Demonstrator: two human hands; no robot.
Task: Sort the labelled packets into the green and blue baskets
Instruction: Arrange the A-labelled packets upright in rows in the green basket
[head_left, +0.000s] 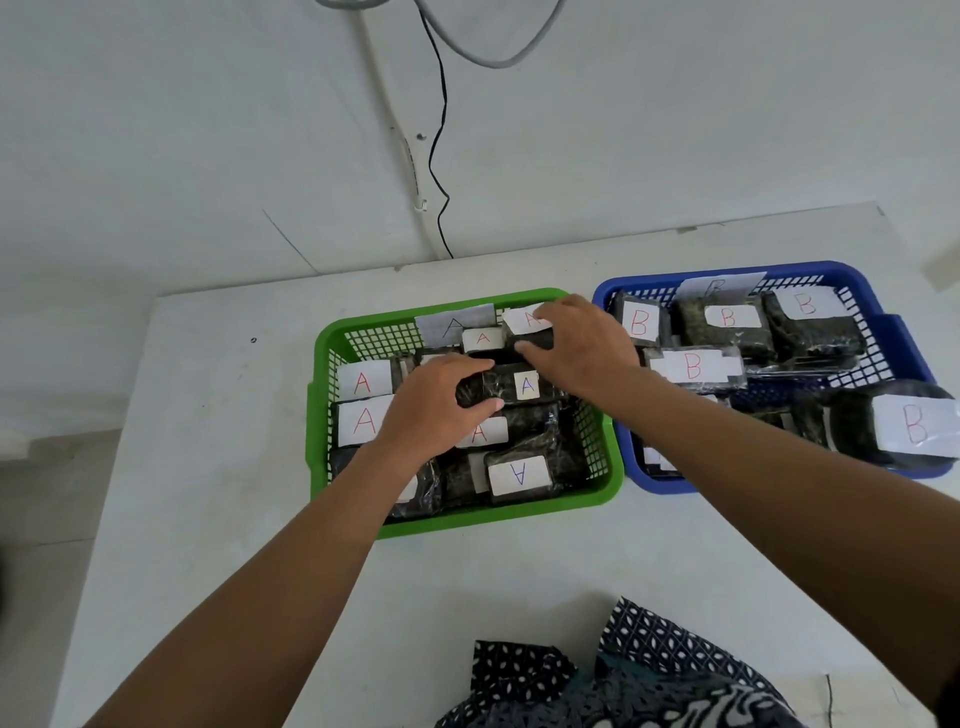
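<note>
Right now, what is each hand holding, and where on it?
Left hand grips the left end of an A-labelled packet in the green basket. Right hand rests over its right side; grip unclear.

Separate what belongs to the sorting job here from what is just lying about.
Job: green basket of A packets; blue basket of B packets; left hand and right hand, both on A packets.

Lying about: patterned cloth, black cable, white table.
</note>
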